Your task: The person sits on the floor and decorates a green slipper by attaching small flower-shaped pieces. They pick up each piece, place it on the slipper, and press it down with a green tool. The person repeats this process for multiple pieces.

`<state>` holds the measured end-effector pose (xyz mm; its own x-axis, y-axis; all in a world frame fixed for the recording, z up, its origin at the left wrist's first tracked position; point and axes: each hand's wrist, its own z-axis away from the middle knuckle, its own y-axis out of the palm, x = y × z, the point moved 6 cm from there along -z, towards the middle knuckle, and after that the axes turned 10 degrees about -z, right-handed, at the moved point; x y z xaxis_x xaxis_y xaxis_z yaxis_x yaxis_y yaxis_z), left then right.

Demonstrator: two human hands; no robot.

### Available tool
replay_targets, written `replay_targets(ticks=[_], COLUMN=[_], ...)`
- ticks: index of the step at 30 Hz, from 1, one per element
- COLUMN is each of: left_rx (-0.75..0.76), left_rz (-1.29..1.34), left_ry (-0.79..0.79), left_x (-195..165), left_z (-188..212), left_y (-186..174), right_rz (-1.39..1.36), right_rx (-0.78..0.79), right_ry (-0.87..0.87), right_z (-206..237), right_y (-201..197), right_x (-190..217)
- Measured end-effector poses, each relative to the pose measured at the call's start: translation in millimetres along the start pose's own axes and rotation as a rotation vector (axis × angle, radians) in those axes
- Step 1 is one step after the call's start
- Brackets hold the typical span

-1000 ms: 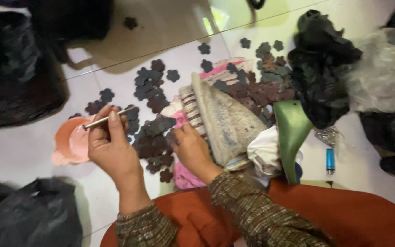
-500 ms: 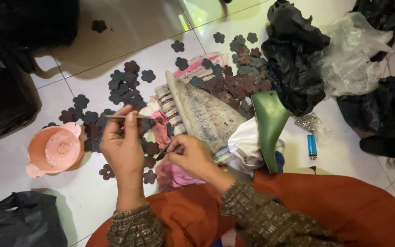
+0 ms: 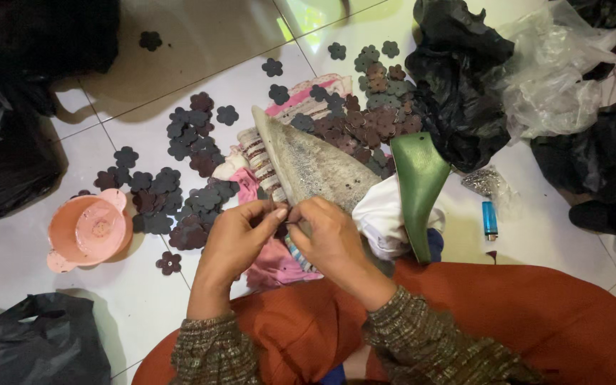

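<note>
The left hand (image 3: 233,239) and right hand (image 3: 329,235) meet fingertip to fingertip, both pinched shut on a small dark flower-shaped cutout (image 3: 280,227) between them. Just beyond the fingers lies a grey pointed shoe upper (image 3: 315,167). Left of the fingers dark flower cutouts (image 3: 187,182) scatter over the tiles, then a pink plastic bowl (image 3: 90,232). To the right stands a green shoe last (image 3: 419,189), with a blue lighter (image 3: 490,219) farther out.

Bags on the tiled floor
Black plastic bags (image 3: 458,85) lie top right beside a clear plastic bag (image 3: 557,71); another black bag (image 3: 30,346) sits bottom left.
</note>
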<state>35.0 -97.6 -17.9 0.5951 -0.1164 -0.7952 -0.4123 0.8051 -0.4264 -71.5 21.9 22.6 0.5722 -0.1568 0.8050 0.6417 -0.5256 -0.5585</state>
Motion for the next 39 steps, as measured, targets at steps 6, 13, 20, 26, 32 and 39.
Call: replay_targets(ticks=[6,13,20,26,32,39], left_rx=[-0.006,-0.161,-0.379,-0.210,-0.058,0.063], left_rz=[0.059,-0.047,-0.295,-0.238,0.039,0.019], left_ry=[-0.068,-0.102,-0.156,-0.124,-0.002,0.088], left_x=[13.7,28.9,17.3,5.5,12.7,10.6], left_z=[-7.5,-12.5,-2.6,-5.8,-13.0,-13.1], left_y=[0.4,-12.4,-29.0,-8.8,11.1,17.2], right_rz=[-0.110,-0.355,-0.617,-0.615,-0.640,-0.888], right_rx=[0.066,0.043,0.055,0.217,0.282,0.275], right_ry=[0.097,0.477,0.612,0.525,0.437,0.445], right_z=[1.8,0.9,4.8,0.0,-3.9,-1.0], right_y=[-1.0,-12.3,5.8,8.1,3.8,10.9], right_x=[-10.8,-97.1,-130.5,-87.8,-57.3,-69.6])
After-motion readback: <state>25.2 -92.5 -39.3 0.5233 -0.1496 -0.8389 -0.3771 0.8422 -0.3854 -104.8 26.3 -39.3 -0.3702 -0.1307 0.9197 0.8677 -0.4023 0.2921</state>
